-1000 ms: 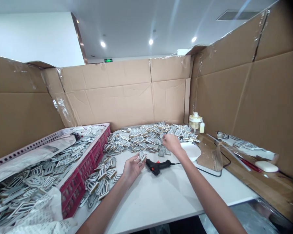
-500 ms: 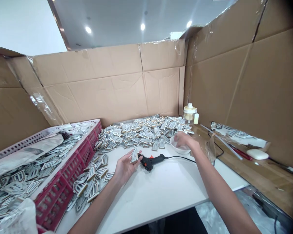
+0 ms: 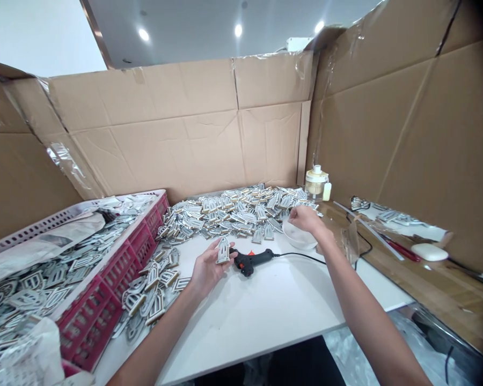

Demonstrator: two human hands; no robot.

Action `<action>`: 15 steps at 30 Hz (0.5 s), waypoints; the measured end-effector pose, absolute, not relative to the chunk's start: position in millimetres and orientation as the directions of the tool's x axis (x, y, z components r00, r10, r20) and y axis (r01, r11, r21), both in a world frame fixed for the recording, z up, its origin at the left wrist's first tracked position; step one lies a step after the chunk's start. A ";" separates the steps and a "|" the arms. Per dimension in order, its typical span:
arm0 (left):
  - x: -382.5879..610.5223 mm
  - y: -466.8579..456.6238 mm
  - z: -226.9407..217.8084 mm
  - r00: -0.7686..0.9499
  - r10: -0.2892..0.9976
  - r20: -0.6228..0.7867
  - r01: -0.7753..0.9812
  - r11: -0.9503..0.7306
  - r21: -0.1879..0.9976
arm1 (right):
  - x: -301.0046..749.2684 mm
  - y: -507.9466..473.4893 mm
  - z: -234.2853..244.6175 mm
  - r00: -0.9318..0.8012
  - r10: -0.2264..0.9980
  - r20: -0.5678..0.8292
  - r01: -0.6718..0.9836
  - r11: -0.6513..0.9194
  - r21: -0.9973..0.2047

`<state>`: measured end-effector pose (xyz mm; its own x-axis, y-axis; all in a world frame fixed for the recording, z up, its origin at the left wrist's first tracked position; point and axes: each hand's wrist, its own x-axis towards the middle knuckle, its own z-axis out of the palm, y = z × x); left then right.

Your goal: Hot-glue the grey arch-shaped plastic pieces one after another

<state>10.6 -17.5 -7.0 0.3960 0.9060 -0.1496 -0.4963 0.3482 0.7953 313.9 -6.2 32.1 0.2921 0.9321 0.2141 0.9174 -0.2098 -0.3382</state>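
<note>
My left hand [image 3: 207,271] holds a small grey and white arch-shaped piece [image 3: 222,250] upright between thumb and fingers, just left of a black glue gun [image 3: 251,260] lying on the white table [image 3: 265,316]. My right hand [image 3: 304,219] hovers over a white bowl [image 3: 295,237] with its fingers pinched together; what they hold is too small to make out. A large heap of the same arch-shaped pieces [image 3: 233,213] lies behind both hands.
A red crate [image 3: 121,268] lined with paper and full of pieces stands at the left. More pieces [image 3: 153,292] lie beside it. Cardboard walls [image 3: 177,139] enclose the table. A small jar [image 3: 316,182], a white bar [image 3: 429,251] and a red-handled tool [image 3: 402,251] sit at the right.
My right hand has left the heap of pieces and moved right to the white bowl. My left hand has kept its piece. The view has tipped downward.
</note>
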 end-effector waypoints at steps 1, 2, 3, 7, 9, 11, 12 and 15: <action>10.8 -17.4 -6.7 0.393 0.907 -0.150 -0.497 0.347 0.795 | 313.4 -6.5 32.3 0.285 0.933 0.218 0.915 -0.197 -0.352; 10.9 -17.4 -6.5 0.391 0.908 -0.150 -0.498 0.346 0.795 | 313.1 -6.7 32.1 0.283 0.934 0.217 0.912 -0.191 -0.364; 11.0 -17.4 -6.3 0.389 0.909 -0.151 -0.498 0.345 0.796 | 313.1 -6.7 31.8 0.286 0.934 0.214 0.909 -0.193 -0.370; 11.6 -18.0 -5.8 0.388 0.910 -0.146 -0.483 0.336 0.808 | 315.6 -6.2 30.6 0.354 0.909 0.219 0.876 -0.240 -0.418; 11.7 -18.3 -5.7 0.390 0.909 -0.145 -0.474 0.333 0.815 | 317.1 -6.3 31.4 0.397 0.889 0.228 0.849 -0.262 -0.458; 11.7 -18.4 -5.9 0.390 0.909 -0.145 -0.471 0.332 0.817 | 318.4 -6.4 33.1 0.435 0.865 0.252 0.828 -0.274 -0.489; 11.7 -18.3 -6.1 0.390 0.909 -0.144 -0.470 0.332 0.818 | 319.1 -6.3 33.8 0.449 0.852 0.269 0.820 -0.273 -0.503; 11.3 -17.8 -6.7 0.392 0.909 -0.141 -0.474 0.331 0.816 | 321.3 -4.3 34.2 0.480 0.816 0.321 0.776 -0.225 -0.589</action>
<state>11.3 -17.8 -6.7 0.3922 0.9090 -0.1410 -0.4736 0.3309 0.8162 321.3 -4.3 34.2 0.4799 0.8164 0.3213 0.7764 -0.2246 -0.5888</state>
